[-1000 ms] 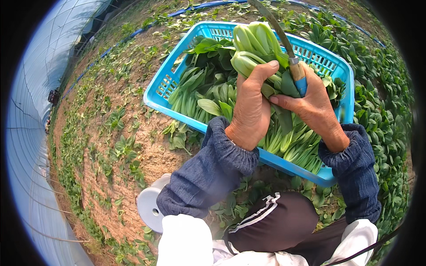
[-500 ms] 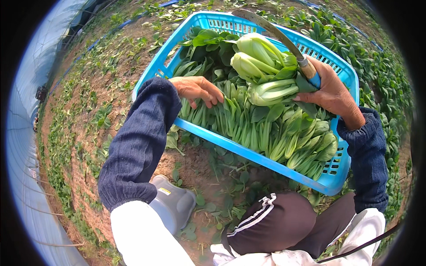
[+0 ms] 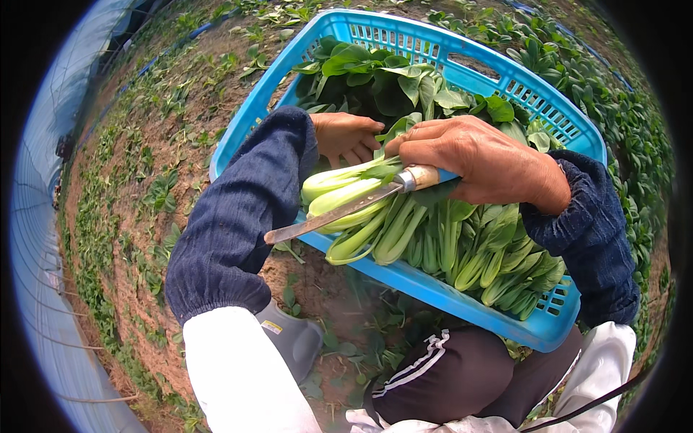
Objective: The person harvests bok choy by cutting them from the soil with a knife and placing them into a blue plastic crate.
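Note:
My right hand (image 3: pixel 480 159) grips a harvesting knife (image 3: pixel 332 213) by its wooden handle, the blade slanting down to the left. The same hand has its fingers on the leaves of some bok choy (image 3: pixel 339 182), whose pale stalks face left over the near side of a blue plastic crate (image 3: pixel 433 294). Close by, my left hand (image 3: pixel 348 137) is inside the crate's left part, fingers stretched toward the leaves and holding nothing I can see. Bunches of bok choy (image 3: pixel 498 249) lie in a row along the near side, stalks toward me. Dark leaves (image 3: pixel 361 68) fill the far left corner.
A grey plastic stool (image 3: pixel 292 343) stands on the soil below the crate, near my left arm. My knee (image 3: pixel 447 375) is at the crate's near edge. Leafy plants (image 3: pixel 628 159) grow to the right, and plastic sheeting (image 3: pixel 43 216) curves along the left.
My right hand has swung left and down with the knife and bok choy, turning the blade from far-pointing to left-pointing. My left hand has shifted slightly up and right.

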